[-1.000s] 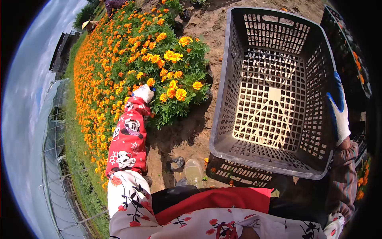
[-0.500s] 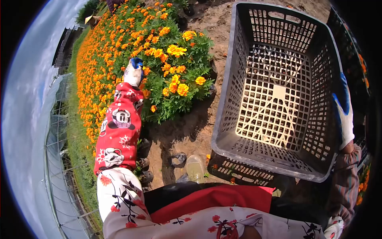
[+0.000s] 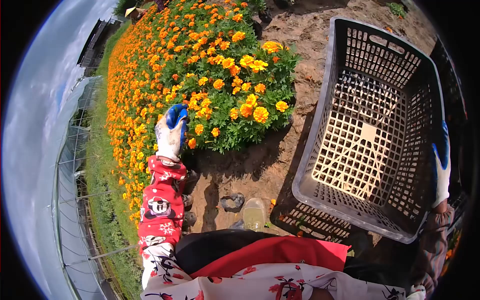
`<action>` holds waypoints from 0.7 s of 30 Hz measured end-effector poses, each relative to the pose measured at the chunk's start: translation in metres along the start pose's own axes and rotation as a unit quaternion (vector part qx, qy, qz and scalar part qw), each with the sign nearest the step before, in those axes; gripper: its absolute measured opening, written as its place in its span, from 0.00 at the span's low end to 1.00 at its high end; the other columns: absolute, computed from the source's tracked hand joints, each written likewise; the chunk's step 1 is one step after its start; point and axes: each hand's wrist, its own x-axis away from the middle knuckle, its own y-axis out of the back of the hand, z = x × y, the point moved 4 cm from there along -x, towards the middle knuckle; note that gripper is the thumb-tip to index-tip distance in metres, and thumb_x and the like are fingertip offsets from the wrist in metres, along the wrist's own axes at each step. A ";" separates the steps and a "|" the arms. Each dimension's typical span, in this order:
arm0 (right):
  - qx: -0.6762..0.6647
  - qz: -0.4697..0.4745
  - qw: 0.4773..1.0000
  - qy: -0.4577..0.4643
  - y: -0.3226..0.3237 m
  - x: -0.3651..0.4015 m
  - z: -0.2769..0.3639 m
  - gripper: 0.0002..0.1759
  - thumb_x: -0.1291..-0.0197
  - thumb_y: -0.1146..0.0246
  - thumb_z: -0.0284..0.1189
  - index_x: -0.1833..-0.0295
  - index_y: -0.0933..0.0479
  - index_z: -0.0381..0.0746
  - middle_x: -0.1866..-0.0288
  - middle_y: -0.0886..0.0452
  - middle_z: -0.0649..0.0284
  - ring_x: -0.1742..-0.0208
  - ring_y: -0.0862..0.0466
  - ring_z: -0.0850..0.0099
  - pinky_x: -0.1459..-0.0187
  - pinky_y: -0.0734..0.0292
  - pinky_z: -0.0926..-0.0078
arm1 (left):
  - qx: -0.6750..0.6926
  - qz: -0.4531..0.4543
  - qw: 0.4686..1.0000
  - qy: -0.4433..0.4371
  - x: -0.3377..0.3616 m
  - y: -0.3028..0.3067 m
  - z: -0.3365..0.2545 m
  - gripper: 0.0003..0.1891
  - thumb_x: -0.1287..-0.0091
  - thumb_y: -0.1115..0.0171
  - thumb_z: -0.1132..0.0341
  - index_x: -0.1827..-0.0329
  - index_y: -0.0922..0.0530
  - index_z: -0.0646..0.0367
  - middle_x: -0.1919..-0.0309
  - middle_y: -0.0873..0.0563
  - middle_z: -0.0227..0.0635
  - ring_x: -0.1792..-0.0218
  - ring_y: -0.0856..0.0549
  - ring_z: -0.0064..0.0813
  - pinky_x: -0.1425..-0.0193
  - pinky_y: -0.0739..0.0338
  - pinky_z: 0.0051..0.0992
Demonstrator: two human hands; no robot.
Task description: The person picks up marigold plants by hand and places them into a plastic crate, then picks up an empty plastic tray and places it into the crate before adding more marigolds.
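Observation:
My left hand (image 3: 171, 131), in a white glove with blue palm and fingers, is held over the left edge of the nearest marigold plants (image 3: 250, 90). Its fingers are curled together, and whatever they may hold is hidden. At the right, my right hand (image 3: 441, 167) wears a similar glove and grips the right rim of a black plastic crate (image 3: 312, 145), thumb inside the wall and fingers outside. The crate is tilted and has a pale grid floor (image 3: 368, 132).
A long bed of orange marigolds (image 3: 145, 75) runs into the distance. Bare soil (image 3: 280, 165) lies between plants and crate. A shoe (image 3: 254, 215) stands near small dark pots (image 3: 232, 202). Another crate is partly visible beneath. Greenhouse frames (image 3: 75, 190) line the left; a person in a hat (image 3: 131, 11) is far off.
My left hand has drawn back from the flowers towards my body, fingers still curled. The crate and my right hand appear shifted right and down as the view turned.

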 end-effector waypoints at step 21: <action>0.166 -0.004 0.986 0.033 0.017 0.001 -0.003 0.27 0.35 0.50 0.23 0.30 0.43 0.34 0.28 0.41 0.59 0.28 0.41 0.70 0.30 0.48 0.73 | -0.173 -0.026 0.982 -0.075 -0.175 -0.019 0.087 0.15 0.38 0.42 0.53 0.68 0.22 0.58 0.79 0.19 0.36 0.79 0.24 0.32 0.71 0.30 0.32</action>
